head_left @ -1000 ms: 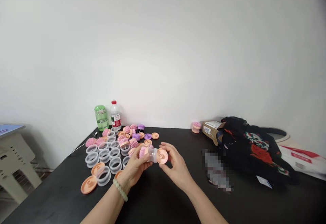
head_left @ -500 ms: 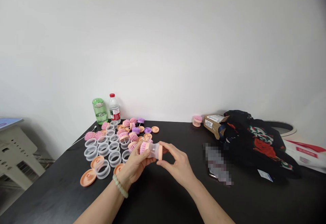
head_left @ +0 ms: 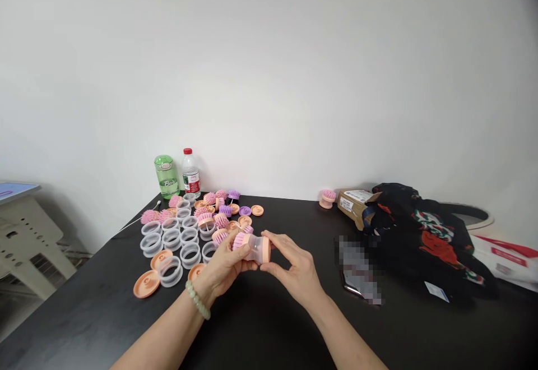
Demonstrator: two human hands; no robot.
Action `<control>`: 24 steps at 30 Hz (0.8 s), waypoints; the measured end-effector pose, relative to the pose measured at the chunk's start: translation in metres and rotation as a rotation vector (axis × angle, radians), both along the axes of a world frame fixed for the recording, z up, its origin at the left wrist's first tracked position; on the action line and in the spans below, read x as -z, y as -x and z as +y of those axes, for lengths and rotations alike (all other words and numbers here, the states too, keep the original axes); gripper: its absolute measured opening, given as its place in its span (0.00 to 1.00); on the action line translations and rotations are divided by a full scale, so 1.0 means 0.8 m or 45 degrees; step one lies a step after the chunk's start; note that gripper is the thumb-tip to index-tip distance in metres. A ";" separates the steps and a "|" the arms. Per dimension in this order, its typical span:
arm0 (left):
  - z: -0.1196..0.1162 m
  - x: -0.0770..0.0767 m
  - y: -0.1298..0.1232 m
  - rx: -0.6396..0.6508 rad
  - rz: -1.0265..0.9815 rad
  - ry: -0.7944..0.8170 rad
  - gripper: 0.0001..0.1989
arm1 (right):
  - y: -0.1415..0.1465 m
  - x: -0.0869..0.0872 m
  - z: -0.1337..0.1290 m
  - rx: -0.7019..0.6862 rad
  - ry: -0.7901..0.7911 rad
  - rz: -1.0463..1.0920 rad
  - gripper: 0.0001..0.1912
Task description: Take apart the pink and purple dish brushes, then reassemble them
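We're gripping a round pink-bristled brush with clear plastic body and peach cap (head_left: 252,248), our left hand (head_left: 222,264) closing on the bristle end, our right hand (head_left: 294,266) pinching the cap end, holding it over a black tabletop (head_left: 105,319), just beside scattered clear plastic rings (head_left: 190,255)

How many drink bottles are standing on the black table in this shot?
2. A green bottle and a clear water bottle with a red cap stand side by side at the far left of the black table, behind the brush parts.
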State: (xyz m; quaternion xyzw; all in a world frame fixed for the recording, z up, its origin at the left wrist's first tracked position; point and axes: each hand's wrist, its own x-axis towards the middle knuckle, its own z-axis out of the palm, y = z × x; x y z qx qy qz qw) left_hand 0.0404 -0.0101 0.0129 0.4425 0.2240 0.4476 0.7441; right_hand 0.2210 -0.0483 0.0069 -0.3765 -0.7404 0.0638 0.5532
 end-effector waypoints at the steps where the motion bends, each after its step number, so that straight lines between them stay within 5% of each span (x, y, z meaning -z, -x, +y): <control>1: 0.000 0.000 0.000 0.015 -0.003 0.015 0.24 | 0.000 -0.002 -0.001 -0.009 -0.029 -0.008 0.27; 13: 0.001 0.006 -0.005 0.177 0.165 0.296 0.26 | -0.001 -0.016 -0.007 -0.231 -0.265 -0.320 0.26; 21: -0.001 0.006 -0.008 -0.022 0.105 0.126 0.19 | -0.002 0.000 -0.002 0.127 -0.125 -0.242 0.22; 24: -0.005 0.004 -0.007 -0.064 0.039 0.061 0.24 | 0.002 0.006 -0.002 0.144 -0.029 -0.192 0.18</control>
